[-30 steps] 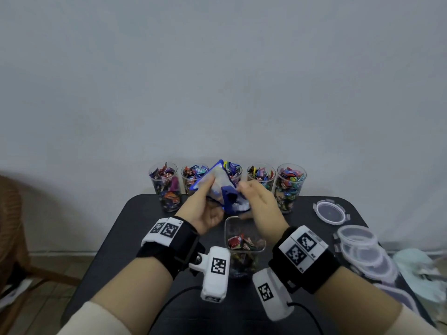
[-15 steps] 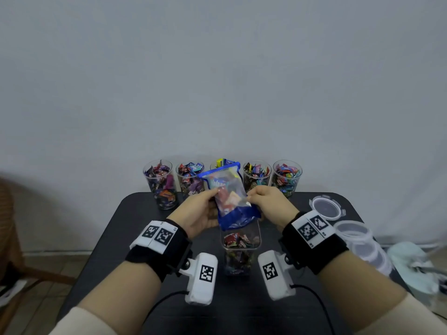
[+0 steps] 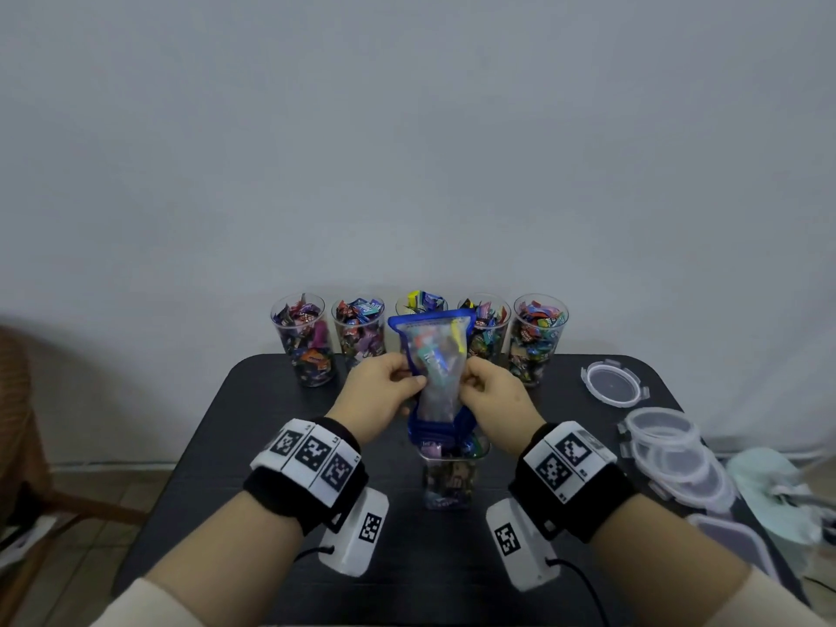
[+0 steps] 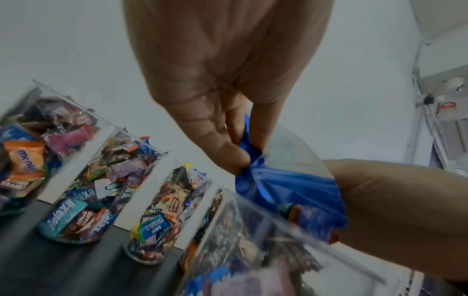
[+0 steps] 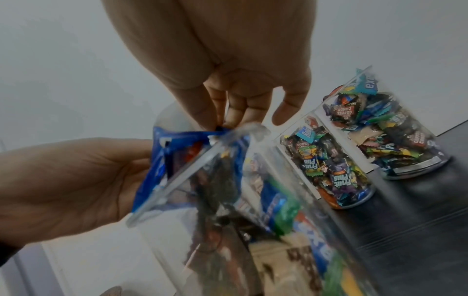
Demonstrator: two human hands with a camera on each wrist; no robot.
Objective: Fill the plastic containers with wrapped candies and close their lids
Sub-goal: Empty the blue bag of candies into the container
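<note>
Black table [image 3: 271, 445], pale wall: our left hand [image 3: 384, 391] and right hand [image 3: 493, 395] pinch the candy bag [image 3: 436, 355], upended over the container [image 3: 448, 479].

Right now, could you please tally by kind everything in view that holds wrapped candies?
Blue-edged bag: 1
Clear container below it: 1
Clear cups in the back row: 5
Total: 7
</note>
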